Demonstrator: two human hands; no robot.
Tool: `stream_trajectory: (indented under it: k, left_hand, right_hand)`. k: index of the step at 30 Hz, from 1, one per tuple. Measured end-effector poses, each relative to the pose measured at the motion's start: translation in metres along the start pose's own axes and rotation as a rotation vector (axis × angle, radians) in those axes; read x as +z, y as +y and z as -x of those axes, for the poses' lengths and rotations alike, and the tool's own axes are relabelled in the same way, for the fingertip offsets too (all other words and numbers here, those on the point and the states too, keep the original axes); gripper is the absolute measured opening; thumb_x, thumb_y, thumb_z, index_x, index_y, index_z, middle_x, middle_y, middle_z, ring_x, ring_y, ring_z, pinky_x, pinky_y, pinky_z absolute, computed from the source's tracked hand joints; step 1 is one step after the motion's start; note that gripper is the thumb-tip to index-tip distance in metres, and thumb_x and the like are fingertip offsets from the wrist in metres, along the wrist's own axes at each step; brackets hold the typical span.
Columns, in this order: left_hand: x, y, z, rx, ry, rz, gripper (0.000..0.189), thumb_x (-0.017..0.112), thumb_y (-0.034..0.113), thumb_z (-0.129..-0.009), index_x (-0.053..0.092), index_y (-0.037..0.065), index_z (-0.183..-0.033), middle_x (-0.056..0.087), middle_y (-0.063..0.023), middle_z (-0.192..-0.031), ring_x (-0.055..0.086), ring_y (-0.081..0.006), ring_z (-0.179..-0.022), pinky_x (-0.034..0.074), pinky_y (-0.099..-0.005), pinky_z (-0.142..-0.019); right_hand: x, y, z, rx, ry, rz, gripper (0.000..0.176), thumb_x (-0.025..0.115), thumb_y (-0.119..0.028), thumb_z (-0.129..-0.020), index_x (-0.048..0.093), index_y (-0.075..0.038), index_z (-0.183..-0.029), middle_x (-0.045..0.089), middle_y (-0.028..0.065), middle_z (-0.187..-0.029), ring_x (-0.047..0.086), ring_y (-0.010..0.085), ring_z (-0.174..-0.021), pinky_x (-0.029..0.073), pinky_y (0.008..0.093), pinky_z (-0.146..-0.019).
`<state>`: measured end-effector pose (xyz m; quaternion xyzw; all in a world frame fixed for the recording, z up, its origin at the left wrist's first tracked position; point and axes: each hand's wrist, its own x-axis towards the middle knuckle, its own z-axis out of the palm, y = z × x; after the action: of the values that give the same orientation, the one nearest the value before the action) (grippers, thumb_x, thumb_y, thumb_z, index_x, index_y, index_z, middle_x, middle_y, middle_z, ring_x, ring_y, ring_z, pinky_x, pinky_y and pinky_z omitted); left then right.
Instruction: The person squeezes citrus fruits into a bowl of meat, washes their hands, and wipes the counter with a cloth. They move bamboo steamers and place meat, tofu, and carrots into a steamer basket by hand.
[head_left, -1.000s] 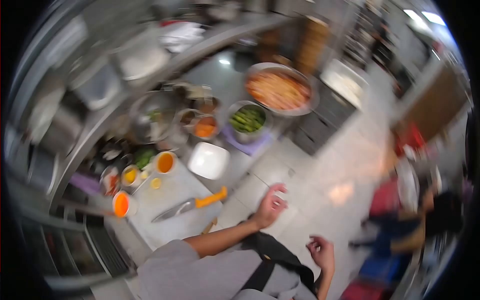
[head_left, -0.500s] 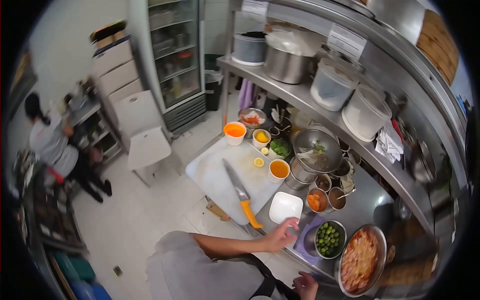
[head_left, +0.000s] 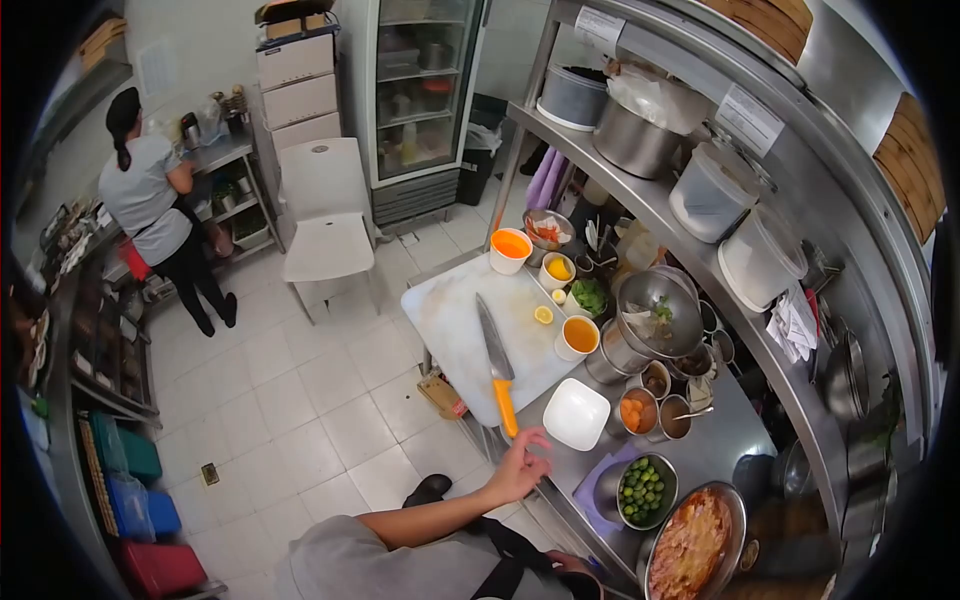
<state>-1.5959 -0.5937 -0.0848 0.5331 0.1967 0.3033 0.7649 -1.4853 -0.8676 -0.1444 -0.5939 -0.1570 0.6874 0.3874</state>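
Observation:
My left hand (head_left: 520, 470) hovers at the counter's front edge with its fingers loosely bent and apart, nothing in it. Just beyond it lies a knife (head_left: 494, 345) with an orange handle, on a white cutting board (head_left: 445, 310). A square white bowl (head_left: 577, 413) stands to the right of that hand. Low in the view, my right hand (head_left: 570, 564) is close to my body; its fingers are mostly hidden. Nearer the right side are a metal pot of small green limes (head_left: 641, 490) on a purple cloth (head_left: 594, 487) and a metal bowl of reddish, sauced food (head_left: 697, 545).
Tubs of orange liquid (head_left: 578, 338), leafy greens (head_left: 588, 296) and a halved lemon (head_left: 543, 315) line the board's far side. A steel shelf (head_left: 640, 185) with lidded containers overhangs the counter. Another person (head_left: 150, 200) stands at the far left, near a white chair (head_left: 325, 245).
The camera view has shifted. My left hand has drawn away from the white bowl toward the knife handle's side. My right hand has moved in closer to my body.

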Motion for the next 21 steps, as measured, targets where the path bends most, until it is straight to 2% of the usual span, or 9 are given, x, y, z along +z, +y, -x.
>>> stream_trajectory:
  k: [2, 4, 6, 7, 9, 11, 15, 17, 21]
  left_hand:
    - [-0.024, -0.013, -0.011, -0.019, 0.046, -0.051, 0.055, 0.061, 0.004, -0.076, 0.034, 0.007, -0.124, 0.044, -0.012, -0.111, 0.056, -0.0176, -0.081, 0.046, -0.0295, -0.066]
    - [-0.05, -0.029, -0.019, 0.296, 0.194, -0.884, 0.058, 0.069, 0.016, -0.07, 0.042, 0.006, -0.121, 0.041, -0.017, -0.115, 0.048, -0.0299, -0.101, 0.042, -0.0429, -0.077]
    - [-0.069, -0.031, -0.03, 0.162, 0.226, -0.993, 0.061, 0.071, 0.022, -0.067, 0.044, 0.008, -0.121, 0.036, -0.0189, -0.122, 0.04, -0.0348, -0.108, 0.038, -0.049, -0.081]
    - [-0.076, -0.031, -0.038, 0.038, 0.268, -1.109, 0.064, 0.073, 0.027, -0.065, 0.046, 0.01, -0.121, 0.031, -0.0208, -0.128, 0.033, -0.0397, -0.115, 0.034, -0.055, -0.085]
    - [-0.085, -0.035, -0.046, 0.087, 0.093, -1.184, 0.066, 0.072, 0.031, -0.065, 0.046, 0.016, -0.123, 0.017, -0.0194, -0.14, 0.026, -0.0455, -0.12, 0.033, -0.0596, -0.084]
    - [-0.084, -0.03, -0.045, 0.068, -0.104, -1.313, 0.062, 0.074, 0.031, -0.064, 0.049, 0.022, -0.119, 0.012, -0.0196, -0.143, 0.022, -0.0476, -0.123, 0.033, -0.0602, -0.086]
    - [-0.089, -0.044, -0.057, 0.048, -0.228, -1.452, 0.055, 0.073, 0.031, -0.065, 0.053, 0.021, -0.115, 0.013, -0.0176, -0.144, 0.021, -0.0487, -0.124, 0.032, -0.0612, -0.085]
    - [-0.093, -0.065, -0.061, 0.17, -0.125, -1.448, 0.045, 0.072, 0.03, -0.067, 0.058, 0.019, -0.108, 0.017, -0.0179, -0.143, 0.021, -0.0492, -0.124, 0.031, -0.0615, -0.085]
    - [-0.106, -0.057, -0.069, 0.245, -0.193, -1.378, 0.033, 0.069, 0.026, -0.069, 0.059, 0.01, -0.095, 0.028, -0.0203, -0.136, 0.029, -0.0429, -0.123, 0.032, -0.0568, -0.087]
  right_hand:
    - [0.006, -0.013, 0.008, 0.054, 0.007, 0.064, 0.041, 0.063, -0.004, -0.077, 0.051, 0.0, -0.116, 0.06, 0.0107, -0.102, 0.057, 0.0156, -0.094, 0.044, 0.0267, -0.082]
    - [0.019, -0.036, 0.02, 0.103, 0.02, 0.19, 0.041, 0.063, -0.005, -0.077, 0.051, 0.0, -0.117, 0.061, 0.0107, -0.101, 0.057, 0.0156, -0.094, 0.045, 0.0266, -0.081]
    - [0.049, -0.077, 0.035, 0.15, 0.025, 0.336, 0.043, 0.061, -0.008, -0.079, 0.049, 0.0, -0.12, 0.062, 0.0099, -0.097, 0.059, 0.0153, -0.089, 0.046, 0.0281, -0.078]
    - [0.06, -0.085, 0.034, 0.066, 0.068, 0.552, 0.038, 0.06, -0.009, -0.078, 0.053, -0.002, -0.115, 0.064, 0.0099, -0.093, 0.061, 0.0168, -0.084, 0.047, 0.0304, -0.075]
    - [0.075, -0.092, 0.014, -0.145, 0.201, 0.893, 0.034, 0.057, -0.002, -0.069, 0.06, -0.005, -0.102, 0.064, 0.0121, -0.077, 0.062, 0.019, -0.07, 0.048, 0.0303, -0.065]
    - [0.082, -0.089, -0.011, 0.046, 0.275, 0.872, 0.032, 0.059, -0.005, -0.068, 0.062, -0.006, -0.099, 0.065, 0.0123, -0.081, 0.063, 0.0211, -0.077, 0.048, 0.031, -0.069]
    - [0.106, -0.093, -0.027, -0.02, 0.356, 0.785, 0.027, 0.064, -0.01, -0.068, 0.063, -0.005, -0.094, 0.066, 0.0116, -0.085, 0.063, 0.0223, -0.077, 0.048, 0.0324, -0.071]
    - [0.118, -0.109, -0.014, 0.088, 0.377, 0.653, 0.035, 0.065, -0.006, -0.067, 0.062, -0.005, -0.102, 0.065, 0.0114, -0.089, 0.063, 0.0225, -0.08, 0.049, 0.032, -0.072]
    - [0.123, -0.128, 0.028, -0.131, 0.288, 0.544, 0.05, 0.061, 0.005, -0.062, 0.058, -0.004, -0.111, 0.062, 0.0123, -0.101, 0.062, 0.0207, -0.084, 0.05, 0.0301, -0.075]
